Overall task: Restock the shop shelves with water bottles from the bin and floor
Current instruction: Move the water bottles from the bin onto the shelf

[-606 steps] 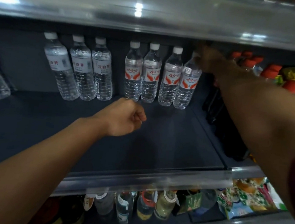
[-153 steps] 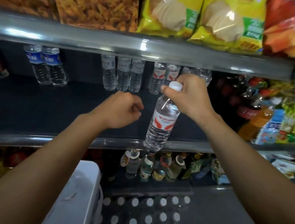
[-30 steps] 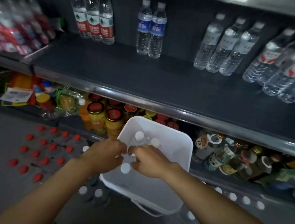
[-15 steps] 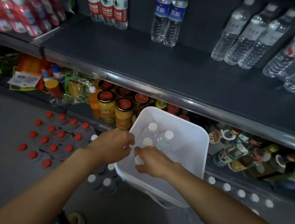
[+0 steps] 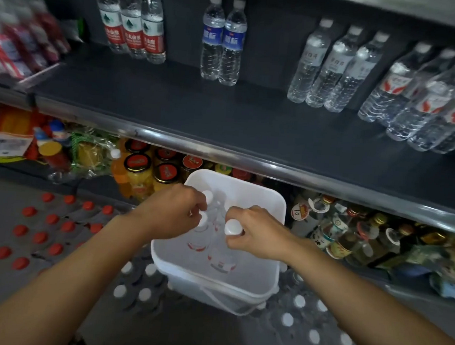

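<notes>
A white plastic bin (image 5: 250, 284) stands on the floor below the dark shelf (image 5: 224, 123). Several white-capped water bottles stand inside it. My left hand (image 5: 175, 210) grips the necks of two of those bottles, their caps (image 5: 203, 220) showing by its fingers. My right hand (image 5: 254, 233) grips the neck of another bottle (image 5: 221, 256) with a red and white label, just under its cap. Both hands are over the bin's middle.
On the shelf stand red-label bottles (image 5: 134, 26), blue-label bottles (image 5: 223, 38), white-label bottles (image 5: 335, 66) and red-flame-label bottles (image 5: 430, 106). Red-capped bottles (image 5: 50, 229) and white-capped bottles (image 5: 304, 322) cover the floor around the bin. Jars (image 5: 144, 171) and glass bottles fill the lower shelf.
My hands have closed on bottle necks in the bin and the bottles have risen a little. The view has shifted slightly.
</notes>
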### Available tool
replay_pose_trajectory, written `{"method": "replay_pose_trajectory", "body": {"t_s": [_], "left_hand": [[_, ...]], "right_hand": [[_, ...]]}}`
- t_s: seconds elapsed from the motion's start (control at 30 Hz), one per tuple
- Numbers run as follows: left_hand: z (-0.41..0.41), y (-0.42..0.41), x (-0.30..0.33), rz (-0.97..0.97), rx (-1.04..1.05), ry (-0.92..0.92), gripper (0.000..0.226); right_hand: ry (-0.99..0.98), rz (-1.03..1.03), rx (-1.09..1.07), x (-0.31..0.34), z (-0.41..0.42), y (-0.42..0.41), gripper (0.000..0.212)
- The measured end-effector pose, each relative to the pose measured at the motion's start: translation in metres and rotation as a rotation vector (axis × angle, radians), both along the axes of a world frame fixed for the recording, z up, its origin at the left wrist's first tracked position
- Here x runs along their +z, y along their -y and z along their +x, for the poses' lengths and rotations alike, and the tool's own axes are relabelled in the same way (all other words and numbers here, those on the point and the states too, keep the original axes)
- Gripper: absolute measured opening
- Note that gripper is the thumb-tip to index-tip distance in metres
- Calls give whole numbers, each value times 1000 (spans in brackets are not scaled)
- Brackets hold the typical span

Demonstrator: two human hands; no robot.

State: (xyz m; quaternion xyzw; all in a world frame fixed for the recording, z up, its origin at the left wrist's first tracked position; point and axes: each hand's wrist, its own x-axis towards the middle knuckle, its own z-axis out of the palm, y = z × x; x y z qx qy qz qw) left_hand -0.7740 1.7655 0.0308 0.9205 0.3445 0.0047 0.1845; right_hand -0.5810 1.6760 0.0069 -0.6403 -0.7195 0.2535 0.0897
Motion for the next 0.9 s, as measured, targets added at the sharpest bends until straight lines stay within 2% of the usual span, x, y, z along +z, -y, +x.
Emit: {"method": "replay_pose_trajectory", "body": {"t_s": [0.17,0.27,0.4,0.57,0.73,0.9], "left_hand": [[22,1,14,14,-11,34,25],[37,0,27,22,-29,44,25],[61,0,47,20,-30,85,24],[84,-2,80,70,-59,109,13],[101,-6,110,137,-81,127,16],[125,-4,139,111,-105,183,21]], "right_hand": [[6,40,-83,23,22,5,31],[42,121,-99,43,35,8,20],[1,166,-151,73,52,10,19],[22,295,-197,106,65,10,23],[13,378,-289,140,83,15,33],[19,475,-396,175,104,21,40]]}}
